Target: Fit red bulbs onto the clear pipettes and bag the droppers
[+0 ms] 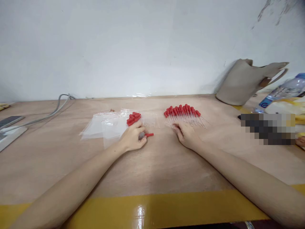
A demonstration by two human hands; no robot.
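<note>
My left hand (pixel 133 137) is curled with thumb and fingers together. A slim red rubber dropper bulb (pixel 149 135) sticks out from it, beside a small grey patch (pixel 141 135) at the fingertips that I cannot make out. Just behind this hand lies a small heap of red rubber bulbs (pixel 133 118), and a row of clear glass tubes (pixel 149 119) stretches to its right. My right hand (pixel 185 133) pinches what looks like a thin clear glass tube (pixel 169 124). Behind it, glass droppers with red bulbs (pixel 182 110) lie fanned out side by side.
Clear plastic bags (pixel 102 125) lie flat left of the bulbs. A grey cable (pixel 56 109), a phone (pixel 10 121) and a white power strip (pixel 10 136) are at far left. On the right stand a grey-beige bag (pixel 240 82) and a plastic bottle (pixel 281 93).
</note>
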